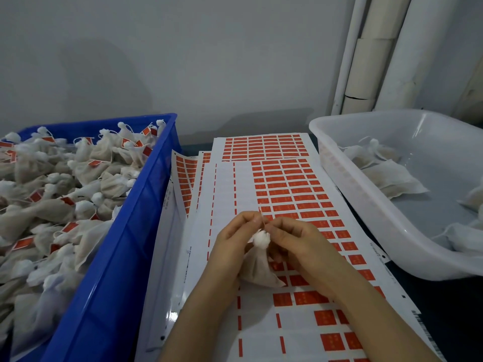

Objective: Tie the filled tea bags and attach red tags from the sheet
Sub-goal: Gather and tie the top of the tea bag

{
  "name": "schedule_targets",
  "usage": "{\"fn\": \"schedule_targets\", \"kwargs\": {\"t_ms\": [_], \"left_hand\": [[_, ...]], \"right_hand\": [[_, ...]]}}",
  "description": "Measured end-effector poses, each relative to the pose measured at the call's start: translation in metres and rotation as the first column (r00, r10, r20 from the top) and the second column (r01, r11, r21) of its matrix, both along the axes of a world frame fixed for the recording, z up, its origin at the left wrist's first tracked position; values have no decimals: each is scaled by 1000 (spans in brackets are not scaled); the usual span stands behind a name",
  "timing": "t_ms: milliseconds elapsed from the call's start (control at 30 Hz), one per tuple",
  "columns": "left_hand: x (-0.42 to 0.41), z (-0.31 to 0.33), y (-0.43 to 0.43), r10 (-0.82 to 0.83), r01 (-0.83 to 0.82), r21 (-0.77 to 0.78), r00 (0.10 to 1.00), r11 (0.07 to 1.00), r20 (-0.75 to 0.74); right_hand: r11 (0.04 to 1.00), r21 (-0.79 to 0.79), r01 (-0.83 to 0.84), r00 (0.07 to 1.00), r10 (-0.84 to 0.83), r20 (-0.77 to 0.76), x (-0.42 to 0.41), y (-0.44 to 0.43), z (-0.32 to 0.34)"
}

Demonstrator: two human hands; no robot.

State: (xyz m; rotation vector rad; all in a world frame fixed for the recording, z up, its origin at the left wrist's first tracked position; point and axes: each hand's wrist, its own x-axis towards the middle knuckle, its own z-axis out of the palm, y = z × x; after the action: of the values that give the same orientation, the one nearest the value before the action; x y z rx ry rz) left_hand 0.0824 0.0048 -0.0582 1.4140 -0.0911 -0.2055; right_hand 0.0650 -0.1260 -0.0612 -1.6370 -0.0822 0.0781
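Red tags [281, 192] on the sheet [224, 194], tea bag [257, 267] upright above it, left hand [232, 241] and right hand [300, 244] pinching its string at the gathered top, string barely visible, forearms cut off below

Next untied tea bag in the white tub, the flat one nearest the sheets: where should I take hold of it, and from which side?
Probably by its open, loosely gathered top. That tea bag lies flat in the white tub, filled body toward the tub's middle, so come from above over the near rim and pinch the empty mouth fabric; that also sets up cinching the neck.
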Motion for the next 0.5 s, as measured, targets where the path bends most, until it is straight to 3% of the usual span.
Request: {"fn": "schedule_targets", "kwargs": {"t_ms": [167, 300, 500], "left_hand": [[2, 3, -2, 24, -21, 68, 999, 997, -44], [-3, 4, -3, -30, 17, 139, 995, 990, 92], [-4, -2, -4, -139, 108, 225, 982, 968, 127]], "right_hand": [[989, 87, 123, 992, -122, -11, 0, 0, 2], [940, 254, 228, 973, -214, -82, 0, 1, 8], [875, 398, 275, 959, -222, -174, 1, -6, 10]]}}
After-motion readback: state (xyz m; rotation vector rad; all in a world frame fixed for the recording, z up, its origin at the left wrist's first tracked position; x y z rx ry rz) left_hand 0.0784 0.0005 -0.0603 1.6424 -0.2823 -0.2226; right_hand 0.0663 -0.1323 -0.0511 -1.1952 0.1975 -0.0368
